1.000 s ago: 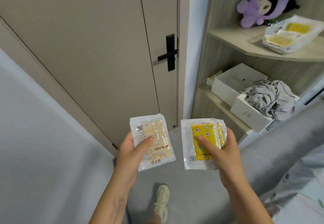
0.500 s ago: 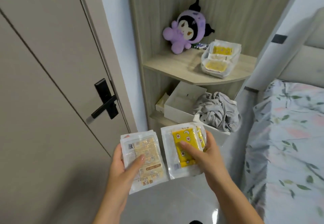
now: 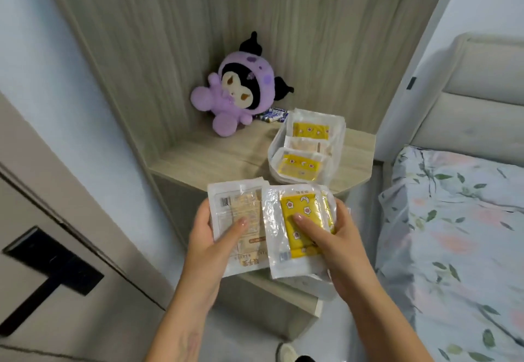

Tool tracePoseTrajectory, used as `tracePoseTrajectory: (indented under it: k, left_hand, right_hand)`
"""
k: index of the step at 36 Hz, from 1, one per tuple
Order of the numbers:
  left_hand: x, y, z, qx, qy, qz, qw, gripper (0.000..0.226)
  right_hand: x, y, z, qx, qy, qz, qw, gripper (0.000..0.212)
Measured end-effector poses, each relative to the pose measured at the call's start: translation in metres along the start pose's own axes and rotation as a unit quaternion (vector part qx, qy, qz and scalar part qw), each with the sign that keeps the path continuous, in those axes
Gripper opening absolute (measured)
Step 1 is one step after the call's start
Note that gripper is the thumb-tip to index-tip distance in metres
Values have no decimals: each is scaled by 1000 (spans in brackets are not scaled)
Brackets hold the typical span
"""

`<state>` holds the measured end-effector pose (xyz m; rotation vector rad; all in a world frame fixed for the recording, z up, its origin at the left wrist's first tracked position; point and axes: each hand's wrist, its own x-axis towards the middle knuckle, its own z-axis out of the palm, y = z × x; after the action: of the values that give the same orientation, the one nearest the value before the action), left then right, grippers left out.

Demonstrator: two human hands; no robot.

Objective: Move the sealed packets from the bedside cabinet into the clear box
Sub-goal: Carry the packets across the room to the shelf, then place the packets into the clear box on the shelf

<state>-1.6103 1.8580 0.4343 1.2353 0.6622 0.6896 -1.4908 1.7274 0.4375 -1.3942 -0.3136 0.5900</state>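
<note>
Nearest, the left hand (image 3: 211,244) grips a beige packet (image 3: 241,224), thumb pressed on its front and fingers curled behind its left edge. Just to its right, the right hand (image 3: 336,241) grips a yellow packet (image 3: 300,227) the same way, thumb on the yellow print, fingers wrapped round the right edge; there seems to be a second packet behind it, though that is hard to tell. The yellow packet's left edge overlaps the beige one's right edge. Both are held up in front of the cabinet (image 3: 221,160), below its top shelf edge in the view.

Farther, on the right part of the cabinet top, stands the clear box (image 3: 336,146) with three packets standing in a row inside: yellow (image 3: 299,167) nearest, beige (image 3: 307,146) in the middle, yellow (image 3: 310,129) at the far end. Far left of the box sits a purple plush (image 3: 241,92) in the corner, with batteries (image 3: 273,115) lying between it and the box. A bed (image 3: 459,234) with floral bedding lies at right; a door (image 3: 42,248) with a black handle is at left.
</note>
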Motion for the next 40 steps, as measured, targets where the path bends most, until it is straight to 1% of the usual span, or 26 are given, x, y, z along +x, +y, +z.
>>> tracePoseTrajectory:
  k: [2,6,9,10,13,15,18,21,24,27,28,31,32,33,35,36,37,38,39,40]
  left_hand:
    - [21,2,23,-4,1,11,1000,44]
    - [58,8,62,-30,2,27,999,73]
    - [78,12,83,-29,14,22,999,80]
    - [83,14,89,-20,19,22,999,76]
    - [95,17,102,25,35,33,999,43]
    - [102,19,107,55,37,30,997,29]
    - [108,25,117,65,10,19,998,25]
    - [108,33,131,-6,-35,8,999,26]
    - [109,32,140,-88,-68,-13,994,27]
    - [115,28,143,-103,-108,-19,989,65]
    - [117,28,143,-96,-124,-17,987,72]
    - [124,25,138,-78,-141,-18,987,75]
    - [126,22,134,-72,-150,-26,986,74]
    - [127,22,132,-66,-168,-31,983,73]
    - [129,20,129,-45,-189,-34,980,67]
    - [129,21,130,-16,-179,-25,983,59]
    - [131,21,129,50,-152,7,987,50]
    - [135,21,128,131,-124,61,982,42]
    - [139,20,125,208,-101,116,966,38]
    - [144,19,121,272,-85,157,946,39]
  right_hand:
    - [26,-13,-10,5,-9,3,1000,43]
    - [70,-46,-31,-3,-47,-8,999,48]
    - [94,-64,-41,-5,-70,-20,997,48]
    - [100,-68,-42,2,-75,-18,997,47]
    - [117,-73,-41,23,-93,-13,995,44]
    - [125,-72,-40,33,-94,-16,995,47]
    - [133,-70,-39,44,-86,-48,994,54]
    - [136,-68,-35,38,-94,-67,993,44]
    - [139,-69,-27,19,-106,-78,991,41]
    - [141,-69,-17,9,-112,-95,989,44]
    - [142,-67,-15,8,-119,-101,988,48]
    - [145,-64,-11,10,-144,-97,985,68]
    - [147,-63,-11,5,-154,-90,984,70]
    - [149,-63,-12,-4,-164,-85,983,65]
    - [152,-63,-13,-32,-195,-81,977,48]
    - [155,-62,-15,-45,-201,-77,976,47]
    - [158,-61,-18,-55,-196,-70,976,53]
    - [161,-62,-21,-60,-187,-63,978,64]
    - [165,-64,-23,-60,-174,-60,981,71]
    - [170,-67,-27,-62,-159,-64,983,72]
